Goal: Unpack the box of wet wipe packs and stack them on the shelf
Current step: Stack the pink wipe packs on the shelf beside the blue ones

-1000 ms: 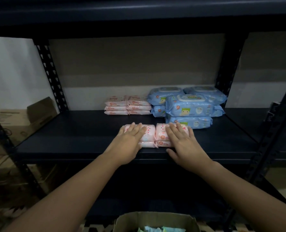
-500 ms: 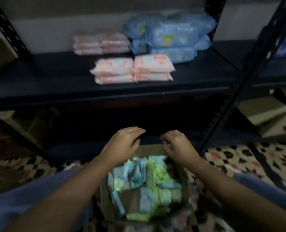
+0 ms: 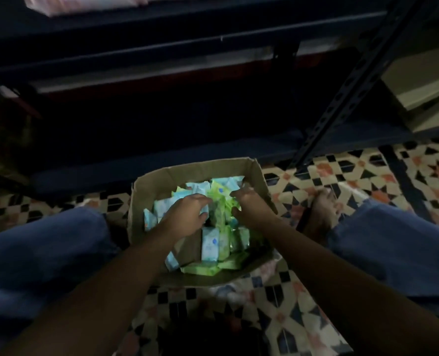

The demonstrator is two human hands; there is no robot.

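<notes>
An open cardboard box [image 3: 161,181] sits on the patterned floor between my knees, filled with several green and pale blue wet wipe packs [image 3: 210,242]. My left hand [image 3: 187,214] reaches into the box with fingers spread over the packs at its left side. My right hand [image 3: 249,204] is inside the box too, its fingers curled over green packs near the far right. The frame is blurred and I cannot tell whether either hand grips a pack. Pink packs [image 3: 84,3] on the shelf show at the top edge.
The dark metal shelf [image 3: 187,42] runs across the top, with a slanted perforated upright [image 3: 341,93] at right. Cardboard boxes [image 3: 424,80] stand at far right. My blue-trousered knees [image 3: 41,253] flank the box and a bare foot [image 3: 321,214] rests at its right.
Both hands left the pink packs on the shelf and came down into the box. The view tilted down from the shelf to the floor.
</notes>
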